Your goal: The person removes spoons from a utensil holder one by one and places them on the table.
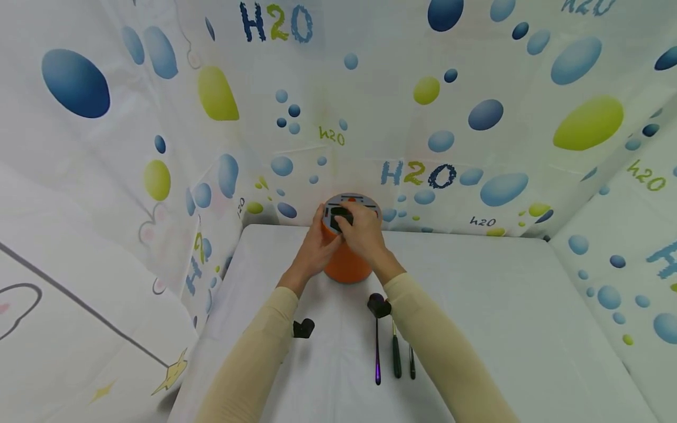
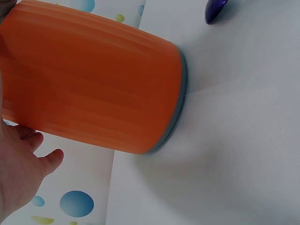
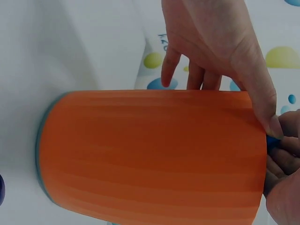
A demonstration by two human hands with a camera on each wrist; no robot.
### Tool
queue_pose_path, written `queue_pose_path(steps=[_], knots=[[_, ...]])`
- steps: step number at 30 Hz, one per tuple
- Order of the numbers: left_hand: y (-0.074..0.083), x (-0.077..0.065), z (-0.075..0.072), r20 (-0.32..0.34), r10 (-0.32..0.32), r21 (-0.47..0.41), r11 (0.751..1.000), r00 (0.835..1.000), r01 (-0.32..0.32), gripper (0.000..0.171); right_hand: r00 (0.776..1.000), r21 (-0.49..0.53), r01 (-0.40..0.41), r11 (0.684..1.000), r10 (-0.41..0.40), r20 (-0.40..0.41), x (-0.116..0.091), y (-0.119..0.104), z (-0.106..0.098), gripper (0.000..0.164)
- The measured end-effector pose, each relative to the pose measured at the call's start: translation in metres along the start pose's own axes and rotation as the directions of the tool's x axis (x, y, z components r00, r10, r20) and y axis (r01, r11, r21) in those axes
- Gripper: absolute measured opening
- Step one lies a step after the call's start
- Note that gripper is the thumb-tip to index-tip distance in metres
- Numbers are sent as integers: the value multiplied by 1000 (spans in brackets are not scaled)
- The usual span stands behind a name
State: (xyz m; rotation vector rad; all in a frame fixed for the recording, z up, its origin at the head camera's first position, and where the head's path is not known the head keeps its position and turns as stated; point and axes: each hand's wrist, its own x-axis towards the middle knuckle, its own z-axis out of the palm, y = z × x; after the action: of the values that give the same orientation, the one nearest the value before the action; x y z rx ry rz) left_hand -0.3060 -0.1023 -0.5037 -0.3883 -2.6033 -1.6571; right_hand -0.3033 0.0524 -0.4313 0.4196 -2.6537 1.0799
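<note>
An orange cylindrical container with a grey, slotted top stands upright near the table's back edge. Along its left side my left hand grips the upper part, thumb at the front rim and fingers behind. Over the top is my right hand, its thumb and fingers curled by a dark rectangular patch. The right wrist view shows a small blue piece at the rim, between the left thumb and the curled right fingers. Its shape is mostly hidden.
Nearer me lie a purple-handled utensil with a dark heart-shaped head, a dark-green-handled utensil and another slim handle. Another dark heart-shaped head shows beside my left sleeve. A patterned curtain hangs close behind the container.
</note>
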Motion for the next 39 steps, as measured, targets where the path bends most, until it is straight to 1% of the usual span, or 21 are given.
queue_pose_path(steps=[4,8,11,15,19,22,26,28,32,35,39], knots=[[-1,-1,-3,1,13,3,1000,1000,-13,96,1000,-8,15,1000,-15,-25,1,-3,2,38],[-3,-3,-4,12,26,7,1000,1000,-26,96,999,-18,11,1000,-12,-50,1,-6,6,33],[-3,-5,-5,18,35,-6,999,999,-35,96,997,-30,15,999,-18,-77,2,-6,9,29],[-4,-8,-6,23,53,-18,998,998,-53,96,990,-70,44,997,-53,-132,4,-6,11,25],[-5,-10,-8,31,45,-13,999,998,-45,97,981,-78,74,994,-86,-173,4,-8,12,22],[-6,-12,-9,36,28,-4,1000,999,-28,97,979,-59,75,995,-85,-184,2,-9,12,20],[-8,-15,-11,39,35,2,999,999,-36,98,979,-43,68,997,-75,-188,1,-11,14,17],[-8,-15,-12,41,50,-2,999,998,-50,97,980,-31,59,998,-64,-187,0,-11,14,16],[-8,-18,-14,44,67,-15,998,997,-67,97,984,33,26,999,-20,-179,-3,-13,13,17],[-7,-19,-17,47,70,-28,997,996,-69,98,982,64,14,998,-2,-191,-4,-15,12,18],[-8,-21,-19,60,62,-32,998,996,-60,100,976,78,35,996,-17,-218,-7,-17,12,18]])
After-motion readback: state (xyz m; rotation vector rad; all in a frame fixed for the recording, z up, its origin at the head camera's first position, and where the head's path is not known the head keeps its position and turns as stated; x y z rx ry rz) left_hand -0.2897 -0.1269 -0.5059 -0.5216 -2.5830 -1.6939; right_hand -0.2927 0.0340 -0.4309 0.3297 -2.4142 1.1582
